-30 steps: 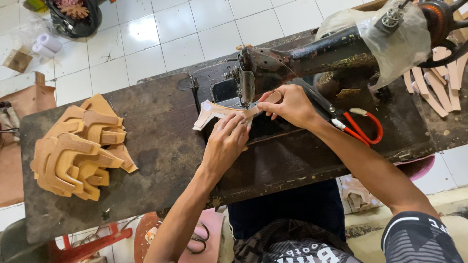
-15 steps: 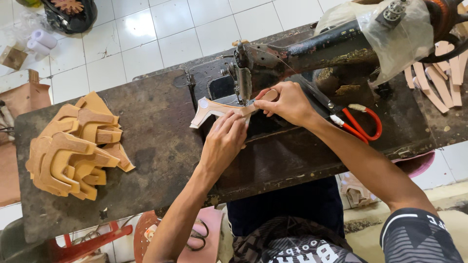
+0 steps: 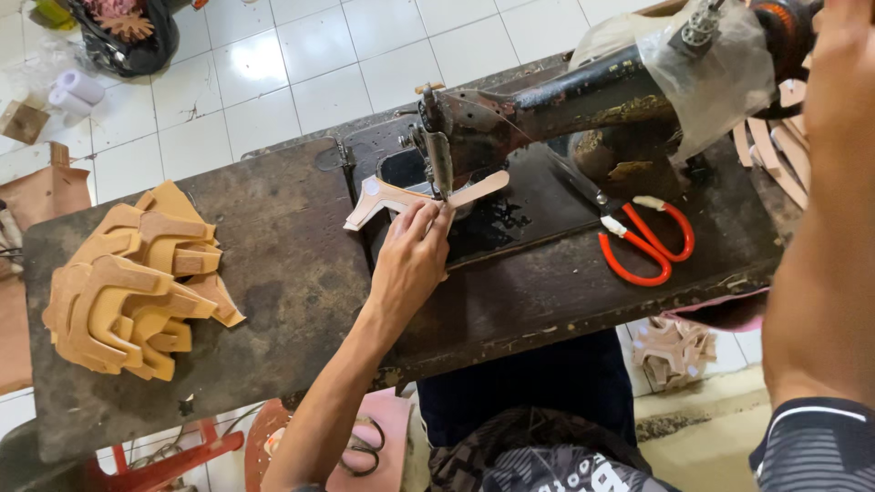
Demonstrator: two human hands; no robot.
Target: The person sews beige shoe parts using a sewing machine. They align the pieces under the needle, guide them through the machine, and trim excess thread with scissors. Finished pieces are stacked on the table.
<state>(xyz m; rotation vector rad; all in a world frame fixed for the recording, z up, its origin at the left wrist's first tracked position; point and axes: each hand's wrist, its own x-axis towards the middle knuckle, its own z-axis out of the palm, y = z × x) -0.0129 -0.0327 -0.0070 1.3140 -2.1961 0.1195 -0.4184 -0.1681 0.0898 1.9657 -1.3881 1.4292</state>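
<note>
A pale tan leather piece (image 3: 378,196) lies under the presser foot (image 3: 442,178) of an old black sewing machine (image 3: 547,105). My left hand (image 3: 410,260) rests on the dark work table (image 3: 292,273), its fingertips pressing the piece's near edge right next to the foot. My right hand (image 3: 843,55) is raised at the top right by the machine's orange handwheel (image 3: 775,14). Its fingers are cut off by the frame edge, so its grip cannot be seen. My right forearm fills the right side of the view.
A stack of tan cut leather pieces (image 3: 128,282) sits at the table's left end. Red-handled scissors (image 3: 647,237) lie right of the needle. Clear plastic (image 3: 720,64) wraps the machine's end. More cut pieces (image 3: 670,351) lie on the floor, and black scissors (image 3: 365,446) lie on a pink stool.
My right hand has left the leather piece and risen to the handwheel at the top right. My left hand has slid up to the presser foot.
</note>
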